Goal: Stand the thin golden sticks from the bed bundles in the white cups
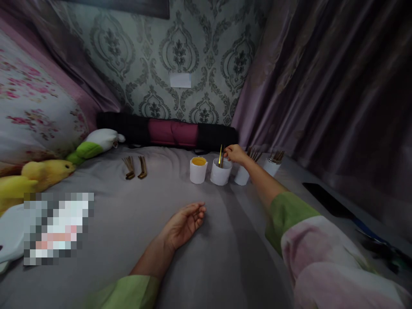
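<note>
Over a white cup (220,175) on the grey sheet, my right hand (234,153) pinches what looks like a thin brown stick, its lower end inside the rim. A bright yellow pointed stick (220,156) stands in that cup beside my fingertips. My left hand (186,223) lies palm up on the sheet nearer to me, its fingers loosely curled with nothing in them. To the left of the cup is another white cup (197,173) with a yellow inside. Behind my right forearm, a white cup (241,176) and a farther white container (272,168) hold several brown sticks.
Two bundles of brown sticks (129,167) (142,167) lie at the left. A black and maroon roll (174,132) runs along the wall. Plush toys (48,171) and a white device (13,231) are on the left; a dark flat object (328,199) is on the right.
</note>
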Motion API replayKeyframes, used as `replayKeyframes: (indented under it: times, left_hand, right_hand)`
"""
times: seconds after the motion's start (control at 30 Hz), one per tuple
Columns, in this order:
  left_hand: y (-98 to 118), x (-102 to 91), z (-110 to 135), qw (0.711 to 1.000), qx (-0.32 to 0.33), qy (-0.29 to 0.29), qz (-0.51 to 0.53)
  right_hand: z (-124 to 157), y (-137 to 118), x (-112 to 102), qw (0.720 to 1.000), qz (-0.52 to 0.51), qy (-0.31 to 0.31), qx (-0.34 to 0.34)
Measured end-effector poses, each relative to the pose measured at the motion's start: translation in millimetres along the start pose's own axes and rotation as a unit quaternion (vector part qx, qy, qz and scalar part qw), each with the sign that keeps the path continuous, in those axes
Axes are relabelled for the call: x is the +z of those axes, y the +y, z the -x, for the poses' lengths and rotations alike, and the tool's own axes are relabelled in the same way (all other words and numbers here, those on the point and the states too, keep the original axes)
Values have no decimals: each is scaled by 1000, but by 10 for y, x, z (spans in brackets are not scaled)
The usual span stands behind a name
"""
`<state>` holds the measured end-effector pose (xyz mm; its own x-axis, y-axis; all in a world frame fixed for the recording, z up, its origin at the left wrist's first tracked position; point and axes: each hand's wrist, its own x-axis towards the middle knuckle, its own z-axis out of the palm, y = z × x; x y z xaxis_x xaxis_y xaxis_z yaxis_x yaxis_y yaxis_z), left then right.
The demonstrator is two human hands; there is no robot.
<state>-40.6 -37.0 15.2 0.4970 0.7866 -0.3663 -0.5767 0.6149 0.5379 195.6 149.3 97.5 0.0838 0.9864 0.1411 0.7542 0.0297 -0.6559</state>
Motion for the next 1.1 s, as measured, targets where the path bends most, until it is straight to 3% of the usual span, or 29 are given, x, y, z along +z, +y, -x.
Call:
replayKeyframes:
  times: [0.6, 1.1]
  left_hand:
    - [-3, -21, -7, 1000, -3, -5, -1]
    - [6, -5, 8, 1000, -7, -2, 2]
  right_hand:
    - [90, -87, -85, 999, 1, 40, 3]
    - [326, -142, -145, 996, -15, 83, -2]
